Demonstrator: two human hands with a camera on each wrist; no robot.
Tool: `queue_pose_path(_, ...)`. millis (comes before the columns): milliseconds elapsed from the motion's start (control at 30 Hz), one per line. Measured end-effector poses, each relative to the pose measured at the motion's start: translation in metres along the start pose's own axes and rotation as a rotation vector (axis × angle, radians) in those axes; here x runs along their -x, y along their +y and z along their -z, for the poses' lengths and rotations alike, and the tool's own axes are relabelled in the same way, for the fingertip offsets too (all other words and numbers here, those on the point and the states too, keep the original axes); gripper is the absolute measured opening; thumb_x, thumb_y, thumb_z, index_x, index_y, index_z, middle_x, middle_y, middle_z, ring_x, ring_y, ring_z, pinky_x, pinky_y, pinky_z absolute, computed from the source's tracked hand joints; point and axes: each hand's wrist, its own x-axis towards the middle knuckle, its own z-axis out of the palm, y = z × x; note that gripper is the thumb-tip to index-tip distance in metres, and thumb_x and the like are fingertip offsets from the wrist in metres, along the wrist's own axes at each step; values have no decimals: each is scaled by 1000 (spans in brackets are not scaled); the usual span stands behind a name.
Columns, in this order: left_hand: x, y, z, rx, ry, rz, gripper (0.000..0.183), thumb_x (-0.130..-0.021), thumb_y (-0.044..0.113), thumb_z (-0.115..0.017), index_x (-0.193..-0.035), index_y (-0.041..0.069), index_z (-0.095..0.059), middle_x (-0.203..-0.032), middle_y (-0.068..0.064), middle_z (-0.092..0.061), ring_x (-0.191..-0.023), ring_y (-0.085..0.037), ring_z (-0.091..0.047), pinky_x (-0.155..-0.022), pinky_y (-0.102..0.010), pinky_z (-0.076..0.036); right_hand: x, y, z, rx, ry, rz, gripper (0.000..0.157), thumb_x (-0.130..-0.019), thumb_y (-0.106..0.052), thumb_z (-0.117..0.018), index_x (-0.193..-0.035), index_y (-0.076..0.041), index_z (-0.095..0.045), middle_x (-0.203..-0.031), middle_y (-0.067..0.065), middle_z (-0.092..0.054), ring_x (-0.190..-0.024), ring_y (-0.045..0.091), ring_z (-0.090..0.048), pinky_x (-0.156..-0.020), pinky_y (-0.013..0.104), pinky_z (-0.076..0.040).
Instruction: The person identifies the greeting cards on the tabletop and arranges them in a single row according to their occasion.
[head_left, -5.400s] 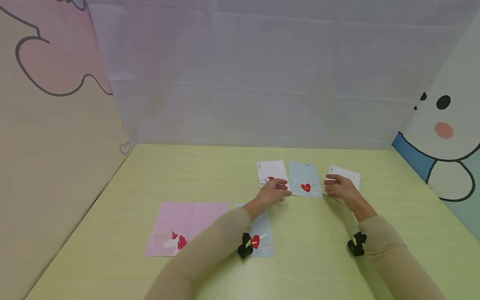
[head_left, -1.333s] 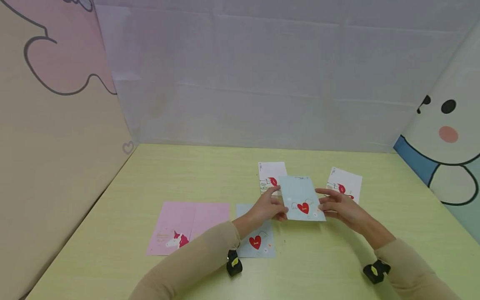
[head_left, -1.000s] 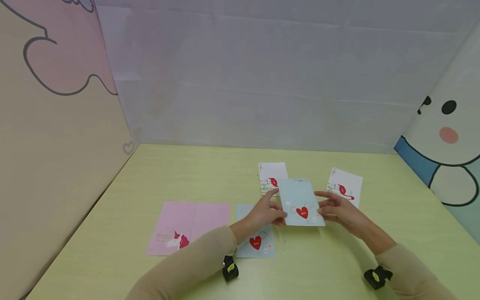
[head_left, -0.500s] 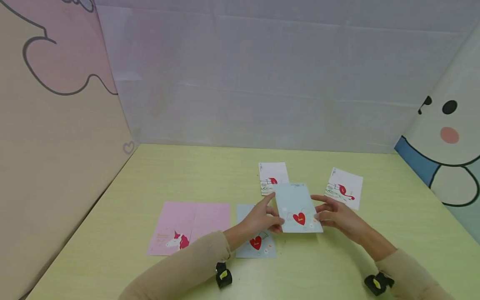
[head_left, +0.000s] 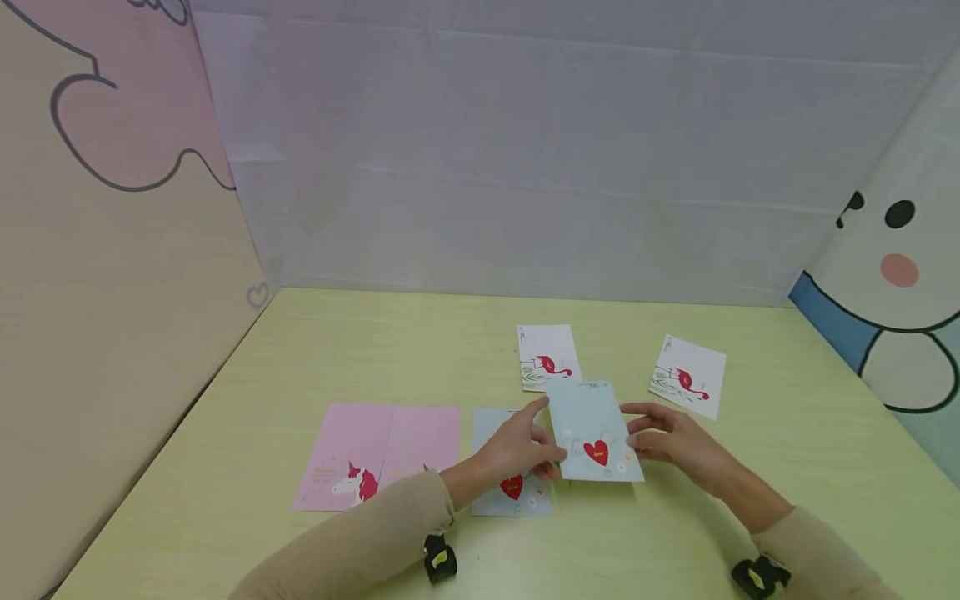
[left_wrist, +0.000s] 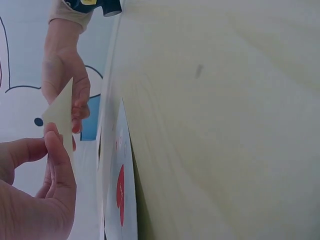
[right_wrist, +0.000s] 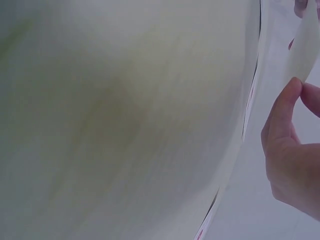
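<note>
A light blue greeting card [head_left: 585,421] with a red heart is held up above the table between both hands. My left hand [head_left: 510,447] pinches its left edge between thumb and fingers, and my right hand [head_left: 678,442] pinches the right edge. From the left wrist, the card [left_wrist: 61,112] shows its pale underside, with the other hand at its far end. A second blue heart card [head_left: 491,502] lies on the table below the left hand, which partly covers it. In the right wrist view the held card [right_wrist: 302,52] is near the top right corner.
Two pink unicorn cards [head_left: 352,442] lie side by side at the left, the right one partly behind the left sleeve. Farther back lie a white flamingo card [head_left: 543,342] and another, tilted flamingo card [head_left: 690,375]. A fabric wall [head_left: 487,167] rises behind the table [head_left: 375,350].
The heart card lay between the flamingo cards, each hand at one of those. Both hands have since lifted it, bringing it toward me and slightly left, uncovering the left flamingo card's picture.
</note>
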Motion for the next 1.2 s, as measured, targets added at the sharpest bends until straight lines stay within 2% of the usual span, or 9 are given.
queue_pose_path(300, 5, -3, -2, -11, -26, 47, 80, -78, 9, -67, -141, 8, -17, -67, -7, -61, -51, -20, -58, -51, -30, -50, 3, 1, -1, 24, -40, -43, 54, -83, -9, -59, -128, 8, -34, -102, 16, -49, -89, 24, -54, -77, 32, -47)
queue_pose_path(533, 5, -9, -3, -17, -51, 42, 79, -79, 7, -65, -140, 2, -16, -64, -7, -61, -50, -17, -57, -50, -30, -50, 3, 1, -1, 33, -95, -55, 50, -85, -7, -56, -126, 11, -35, -99, 15, -52, -88, 23, -55, -75, 32, -48)
queue_pose_path(767, 6, -11, -4, -28, -57, 49, 79, -79, 6, -66, -139, 2, -16, -65, -7, -61, -49, -17, -57, -49, -30, -50, 2, 2, -3, 32, -79, -94, 50, -83, -6, -58, -125, 11, -37, -95, 12, -53, -86, 22, -55, -75, 33, -48)
queue_pose_path(1200, 11, -12, -3, -70, -49, 69, 78, -78, 7, -66, -139, 3, -18, -64, -6, -61, -48, -17, -57, -48, -29, -49, 4, 5, -5, 44, -118, -74, 53, -80, -5, -61, -123, 12, -36, -90, 12, -52, -81, 22, -55, -72, 33, -49)
